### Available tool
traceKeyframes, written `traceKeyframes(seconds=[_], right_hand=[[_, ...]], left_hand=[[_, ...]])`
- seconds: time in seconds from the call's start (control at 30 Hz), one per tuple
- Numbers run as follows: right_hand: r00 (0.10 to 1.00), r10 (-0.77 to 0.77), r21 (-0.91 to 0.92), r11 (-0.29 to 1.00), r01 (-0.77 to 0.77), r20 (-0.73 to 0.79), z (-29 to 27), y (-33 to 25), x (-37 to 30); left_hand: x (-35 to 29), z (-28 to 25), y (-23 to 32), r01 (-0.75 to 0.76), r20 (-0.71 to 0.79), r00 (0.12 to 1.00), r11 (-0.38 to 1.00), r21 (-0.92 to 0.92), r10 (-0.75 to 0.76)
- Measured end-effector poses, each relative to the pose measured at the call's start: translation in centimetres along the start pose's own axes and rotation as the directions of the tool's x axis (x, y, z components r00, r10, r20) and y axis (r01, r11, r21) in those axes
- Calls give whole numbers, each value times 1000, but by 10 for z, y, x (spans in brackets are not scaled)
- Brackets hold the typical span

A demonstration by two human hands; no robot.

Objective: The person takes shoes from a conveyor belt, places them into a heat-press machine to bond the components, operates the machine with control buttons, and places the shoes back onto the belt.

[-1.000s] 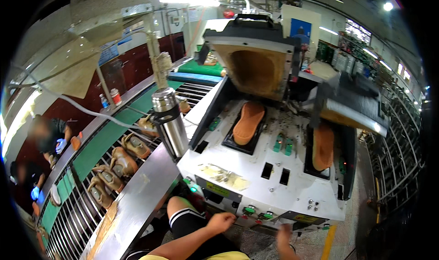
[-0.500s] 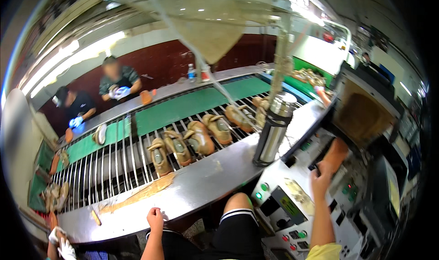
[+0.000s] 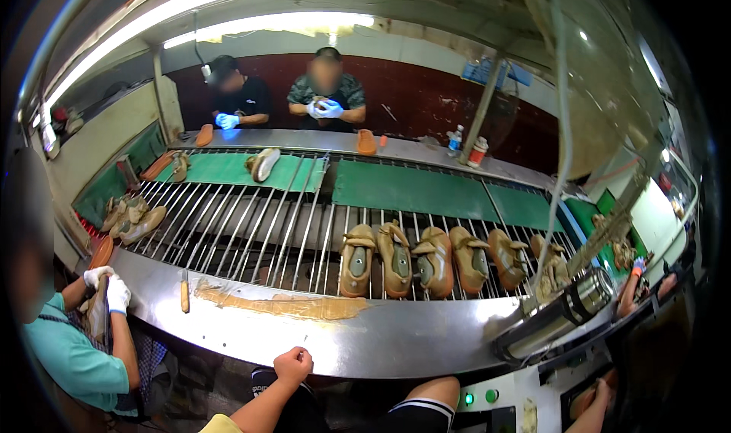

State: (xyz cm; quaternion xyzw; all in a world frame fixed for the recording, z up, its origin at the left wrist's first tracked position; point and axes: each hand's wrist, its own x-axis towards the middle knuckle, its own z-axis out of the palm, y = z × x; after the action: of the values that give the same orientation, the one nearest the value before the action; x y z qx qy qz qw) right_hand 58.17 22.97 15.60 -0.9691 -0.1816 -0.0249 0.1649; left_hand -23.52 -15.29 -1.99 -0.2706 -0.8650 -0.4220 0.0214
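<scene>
My left hand (image 3: 293, 364) is loosely closed, with nothing visible in it, by the near edge of the steel table (image 3: 426, 332). At the lower right, my right hand (image 3: 601, 395) grips an orange-brown shoe sole (image 3: 582, 404) at the white machine; its far end is hard to make out. A row of several tan shoes (image 3: 396, 262) lies on the metal rollers (image 3: 251, 227) beyond the table. A yellow-handled knife (image 3: 184, 294) lies on the table, left of a strip of brown tape (image 3: 282, 302).
A large steel flask (image 3: 560, 315) leans in view between the table and the white machine panel (image 3: 502, 410). At left, a co-worker in a teal shirt (image 3: 80, 361) and white gloves holds a shoe. Two gloved co-workers sit beyond the green belt (image 3: 411, 189).
My view has swung left, so the machine and my right hand now sit at the lower right edge. The co-worker at left shows more fully. My left hand stays closed.
</scene>
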Motion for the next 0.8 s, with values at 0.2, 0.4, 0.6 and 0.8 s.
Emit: traceKeyframes(seconds=[0.2, 0.4, 0.6, 0.8], right_hand=[[979, -85, 233, 964, 127, -184, -21, -13, -64], [836, -30, 600, 682, 418, -548, -40, 33, -158], [823, -11, 806, 198, 558, -567, -51, 96, -234], [787, -614, 944, -228, -238, 50, -89, 96, -315]], left_hand=[[-2, 1, -4, -61, -53, 997, 998, 23, 62], [2, -4, 1, -27, -49, 998, 998, -54, 24], [5, -1, 8, 27, 43, 999, 996, -86, -24], [-30, -6, 55, 355, 590, 808, 785, -508, 16]])
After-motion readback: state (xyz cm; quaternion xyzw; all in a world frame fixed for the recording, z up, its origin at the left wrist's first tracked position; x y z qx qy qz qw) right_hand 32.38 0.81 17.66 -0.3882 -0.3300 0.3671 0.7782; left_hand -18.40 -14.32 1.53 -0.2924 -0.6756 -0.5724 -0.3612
